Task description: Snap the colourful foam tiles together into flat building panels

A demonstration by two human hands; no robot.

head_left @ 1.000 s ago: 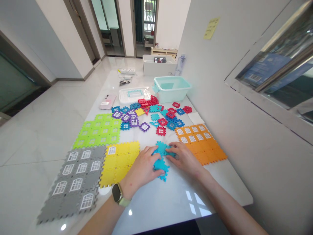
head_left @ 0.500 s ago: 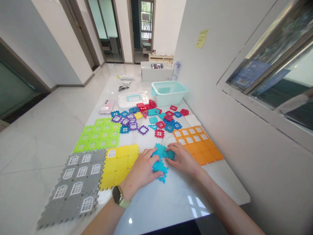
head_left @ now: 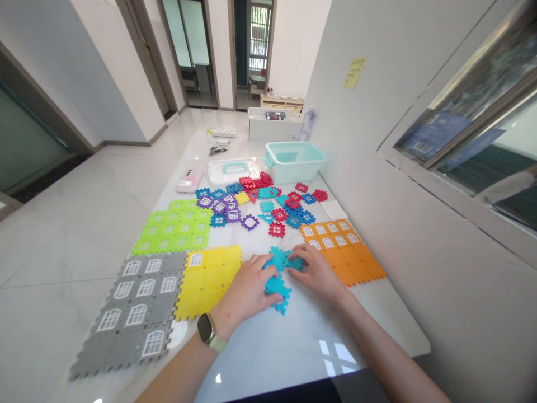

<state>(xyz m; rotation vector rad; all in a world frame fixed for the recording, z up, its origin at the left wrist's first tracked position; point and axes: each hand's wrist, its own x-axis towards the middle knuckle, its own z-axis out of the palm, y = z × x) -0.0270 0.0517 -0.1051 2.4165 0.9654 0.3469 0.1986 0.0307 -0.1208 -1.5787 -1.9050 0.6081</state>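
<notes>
Two small groups of interlocking teal foam tiles (head_left: 277,285) lie joined or nearly joined at the middle of the white table (head_left: 319,336). My left hand (head_left: 245,292) presses on the lower teal tiles, with a smartwatch (head_left: 208,332) on its wrist. My right hand (head_left: 318,273) has its fingertips on the upper teal tiles (head_left: 293,262). A yellow foam mat (head_left: 207,282) lies just left of my left hand. An orange mat with white windows (head_left: 346,254) lies next to my right hand. Where the tiles meet is partly hidden by my fingers.
A grey window mat (head_left: 138,313) and a lime green mat (head_left: 172,229) lie left. Beyond, several loose red, blue and purple tiles (head_left: 268,210) are scattered. Further back stand a pale teal tub (head_left: 293,162), clear lidded box (head_left: 232,170), phone (head_left: 190,181) and white box (head_left: 272,124). A wall (head_left: 377,140) runs along the right.
The head view has shifted, so the table sits slightly lower in the frame. Both hands stay on the teal tiles with little visible movement.
</notes>
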